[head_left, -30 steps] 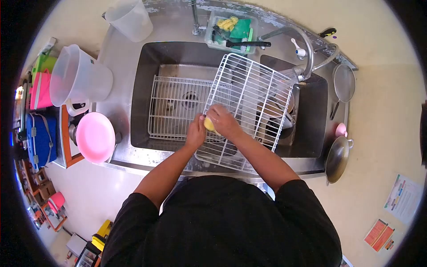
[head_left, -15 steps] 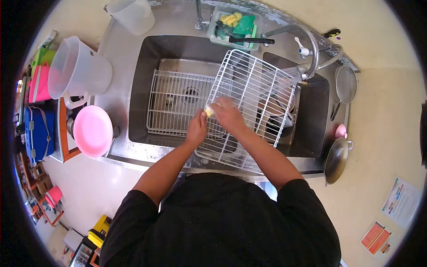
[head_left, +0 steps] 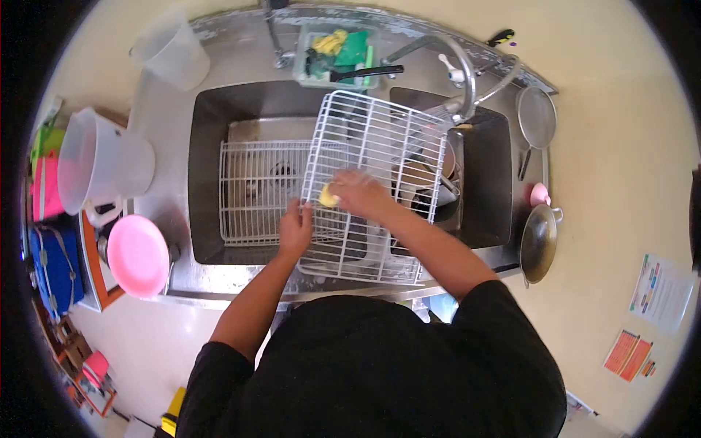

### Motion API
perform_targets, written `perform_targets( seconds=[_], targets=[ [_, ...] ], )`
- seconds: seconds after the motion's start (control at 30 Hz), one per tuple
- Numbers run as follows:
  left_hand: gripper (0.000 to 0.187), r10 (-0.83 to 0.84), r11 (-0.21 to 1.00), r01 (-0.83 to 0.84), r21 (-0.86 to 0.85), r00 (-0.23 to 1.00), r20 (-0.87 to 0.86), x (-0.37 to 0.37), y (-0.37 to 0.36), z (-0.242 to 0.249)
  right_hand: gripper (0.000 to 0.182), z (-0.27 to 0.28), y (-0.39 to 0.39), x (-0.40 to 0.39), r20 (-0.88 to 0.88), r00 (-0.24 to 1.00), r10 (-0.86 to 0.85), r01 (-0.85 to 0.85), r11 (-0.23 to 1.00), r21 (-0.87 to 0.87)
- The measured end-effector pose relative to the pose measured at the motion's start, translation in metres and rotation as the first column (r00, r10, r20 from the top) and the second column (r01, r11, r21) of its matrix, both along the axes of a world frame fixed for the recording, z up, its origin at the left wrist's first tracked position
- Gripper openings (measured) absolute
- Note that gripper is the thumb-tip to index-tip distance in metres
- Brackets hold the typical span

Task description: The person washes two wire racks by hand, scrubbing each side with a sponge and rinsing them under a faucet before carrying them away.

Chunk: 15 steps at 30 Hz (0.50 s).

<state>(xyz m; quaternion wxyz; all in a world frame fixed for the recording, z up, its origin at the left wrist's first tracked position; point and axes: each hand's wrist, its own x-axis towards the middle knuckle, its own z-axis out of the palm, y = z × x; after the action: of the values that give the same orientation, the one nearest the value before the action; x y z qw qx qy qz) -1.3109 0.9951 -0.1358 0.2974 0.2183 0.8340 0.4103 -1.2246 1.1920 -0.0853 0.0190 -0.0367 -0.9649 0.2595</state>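
Looking down from head height, a person in a black top stands at a stainless steel double sink point(head_left: 208, 124). Their left hand point(head_left: 295, 229) grips the left edge of a white wire rack point(head_left: 372, 139), fingers curled around the wires, holding it tilted over the divide between the two basins. Their right hand point(head_left: 358, 194) is closed around a small yellow sponge point(head_left: 328, 196) and presses it against the rack's wires, just beside the left hand. A second white wire grid point(head_left: 252, 190) lies flat in the bottom of the left basin, partly under the tilted rack. A curved chrome faucet point(head_left: 456, 66) arches above the right basin. On the counter to the left sit a round pink plate point(head_left: 137, 255) and a large clear plastic jug point(head_left: 98, 162).
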Motion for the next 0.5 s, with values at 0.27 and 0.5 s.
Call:
perform_targets(
  seconds=[0.27, 0.5],
  targets=[
    [0.033, -0.078, 0.995, 0.072, -0.072, 0.993, -0.089, -0.021, -0.011, 0.008, 0.022, -0.044, 0.172, 0.050, -0.270, 0.555, -0.787, 0.817, 0.454, 0.355],
    [0.033, -0.069, 0.997, 0.063, -0.049, 0.988, -0.138, -0.018, -0.011, -0.006, 0.022, -0.033, 0.122, 0.023, -0.107, 0.645, -0.757, 0.728, 0.650, -0.217]
  ],
)
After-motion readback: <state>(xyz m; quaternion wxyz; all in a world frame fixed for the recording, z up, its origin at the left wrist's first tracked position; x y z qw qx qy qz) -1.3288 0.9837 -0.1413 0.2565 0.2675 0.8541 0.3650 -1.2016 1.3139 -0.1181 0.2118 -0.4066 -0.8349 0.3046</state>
